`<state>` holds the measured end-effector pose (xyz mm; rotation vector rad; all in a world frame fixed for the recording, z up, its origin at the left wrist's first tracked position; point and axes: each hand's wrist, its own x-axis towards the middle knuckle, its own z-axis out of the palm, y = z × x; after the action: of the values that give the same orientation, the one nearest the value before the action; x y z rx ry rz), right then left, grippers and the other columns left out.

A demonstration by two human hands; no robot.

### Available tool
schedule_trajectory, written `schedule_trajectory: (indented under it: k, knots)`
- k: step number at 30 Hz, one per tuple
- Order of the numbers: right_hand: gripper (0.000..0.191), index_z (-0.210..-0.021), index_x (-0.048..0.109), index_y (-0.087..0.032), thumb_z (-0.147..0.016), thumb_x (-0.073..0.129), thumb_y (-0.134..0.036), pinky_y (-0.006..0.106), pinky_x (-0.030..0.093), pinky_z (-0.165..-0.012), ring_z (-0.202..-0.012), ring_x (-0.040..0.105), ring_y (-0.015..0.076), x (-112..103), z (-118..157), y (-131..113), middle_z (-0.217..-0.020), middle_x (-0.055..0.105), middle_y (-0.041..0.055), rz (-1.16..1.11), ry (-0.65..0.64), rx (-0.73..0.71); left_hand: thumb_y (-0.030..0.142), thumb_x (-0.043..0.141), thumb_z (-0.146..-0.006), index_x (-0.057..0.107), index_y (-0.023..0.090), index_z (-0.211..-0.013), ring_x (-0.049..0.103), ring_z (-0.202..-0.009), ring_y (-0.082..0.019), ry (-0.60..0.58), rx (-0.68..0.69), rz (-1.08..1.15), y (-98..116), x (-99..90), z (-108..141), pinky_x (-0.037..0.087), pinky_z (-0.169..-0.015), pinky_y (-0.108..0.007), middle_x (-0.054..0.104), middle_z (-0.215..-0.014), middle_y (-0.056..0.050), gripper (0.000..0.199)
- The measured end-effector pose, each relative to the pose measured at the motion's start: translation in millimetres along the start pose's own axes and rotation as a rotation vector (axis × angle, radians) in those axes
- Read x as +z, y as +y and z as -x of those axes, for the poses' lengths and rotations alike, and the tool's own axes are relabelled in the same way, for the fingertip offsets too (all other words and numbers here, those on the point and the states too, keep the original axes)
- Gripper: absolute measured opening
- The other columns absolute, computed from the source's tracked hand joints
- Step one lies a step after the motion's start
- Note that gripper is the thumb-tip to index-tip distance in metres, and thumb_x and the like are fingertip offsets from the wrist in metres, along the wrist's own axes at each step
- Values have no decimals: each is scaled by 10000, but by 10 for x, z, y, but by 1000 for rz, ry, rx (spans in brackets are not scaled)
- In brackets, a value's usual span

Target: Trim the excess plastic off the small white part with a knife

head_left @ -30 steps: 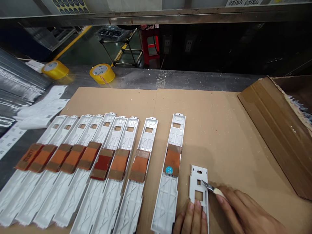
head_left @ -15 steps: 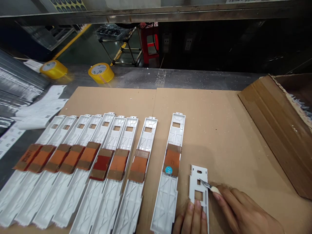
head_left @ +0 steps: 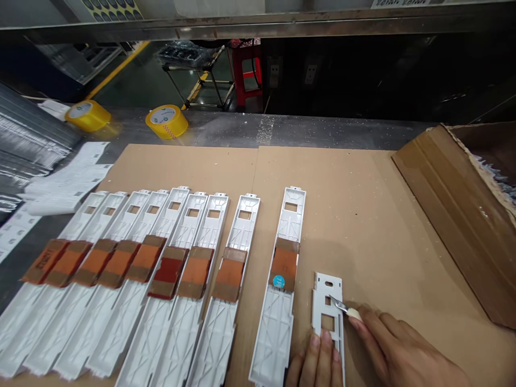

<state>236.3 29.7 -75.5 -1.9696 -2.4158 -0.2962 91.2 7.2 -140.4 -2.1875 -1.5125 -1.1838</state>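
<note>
Bare cardboard sheet (head_left: pixel 363 215) lies open to the far side and right of the small white plastic plate (head_left: pixel 327 312), up to the cardboard box (head_left: pixel 455 209) at the right edge. The plate sits near the table's front edge, just right of a lone long white plastic cover (head_left: pixel 282 301). The left hand (head_left: pixel 318 363) presses flat fingers on the plate's near end. The right hand (head_left: pixel 399 352), its grip pinched on a small knife (head_left: pixel 344 307), sets the blade against the plate. Two yellow tape rolls (head_left: pixel 166 121) rest far left on the table.

left hand (head_left: pixel 318 361) flat, fingers pressing down; right hand (head_left: pixel 397 352) pinching
</note>
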Motion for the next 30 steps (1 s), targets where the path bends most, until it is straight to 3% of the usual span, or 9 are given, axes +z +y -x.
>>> schedule_trajectory:
  k: [2,7,11,19,30]
  knots:
    - [416,-850,629,-245,-980,258,-381,265,462,-368,-525,620,145,10,11,8,-680,633,-19,-2,-14,6,140,282,-916,663,208,-699,647,-786,-99,-6,9,1,-4,-4,-10,372,-986,-245,727,-748,16,443]
    - [316,-933,588,-268,-971,308,-410,242,474,-389,-560,628,129,36,44,42,-716,633,-47,-18,-78,-11,235,117,-961,681,212,-721,647,-803,-118,-32,16,14,-12,-46,-3,392,-910,-261,730,-774,-1,613]
    - [345,-896,571,-270,-984,260,-392,253,450,-379,-540,615,135,15,5,44,-668,601,-47,-10,-62,-8,222,117,-956,685,208,-735,647,-832,-134,-42,13,30,-14,-55,42,413,-791,-281,732,-800,-10,610]
    - [422,-881,609,-208,-985,244,-392,327,396,-531,-597,571,182,-80,-91,68,-713,592,16,45,29,-82,268,149,-949,698,192,-845,629,-967,-165,-98,-2,52,4,-58,175,414,-823,-316,727,-940,-19,565]
    - [397,-936,607,-277,-984,253,-451,244,469,-441,-633,657,123,-57,13,75,-783,669,-54,-172,12,115,326,175,-954,697,162,-924,622,-1006,-172,-149,28,123,-56,-142,126,431,-806,-302,709,-1027,-29,548]
